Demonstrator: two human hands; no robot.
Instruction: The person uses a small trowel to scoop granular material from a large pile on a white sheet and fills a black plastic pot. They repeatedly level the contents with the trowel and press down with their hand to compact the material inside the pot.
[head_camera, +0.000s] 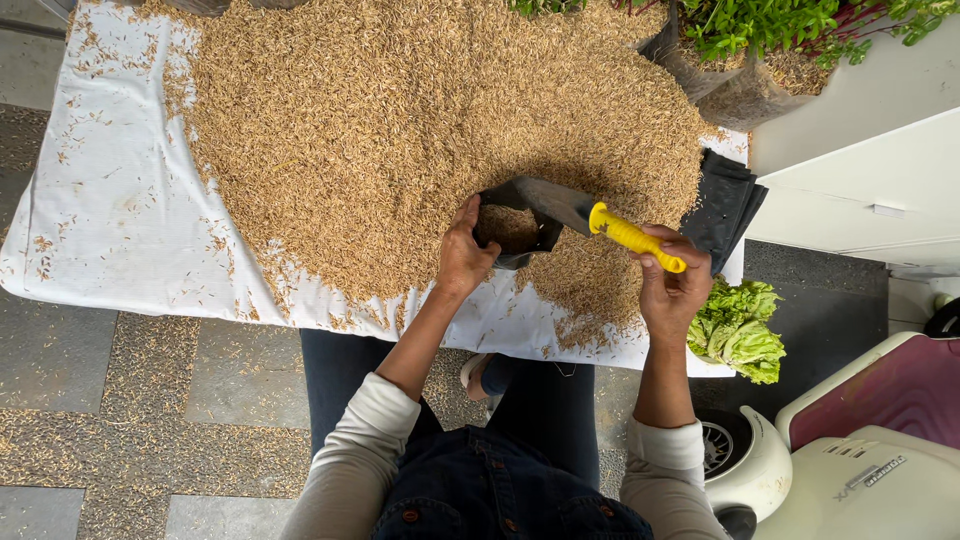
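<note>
A big heap of tan rice husk (400, 120) lies on a white sheet (110, 200). My left hand (463, 252) grips the rim of a small black plastic bag (520, 228) that is held open at the heap's near edge, partly filled with husk. My right hand (672, 285) holds the yellow handle of a garden trowel (600, 218); its dark metal blade points left over the bag's mouth. My arms wear pale long sleeves.
A stack of flat black bags (725, 205) lies right of the heap. Potted green plants (770, 30) in husk-filled bags stand at top right beside a white cabinet (860, 170). Leafy greens (740, 325) and a ride-on toy car (850, 460) are at the lower right.
</note>
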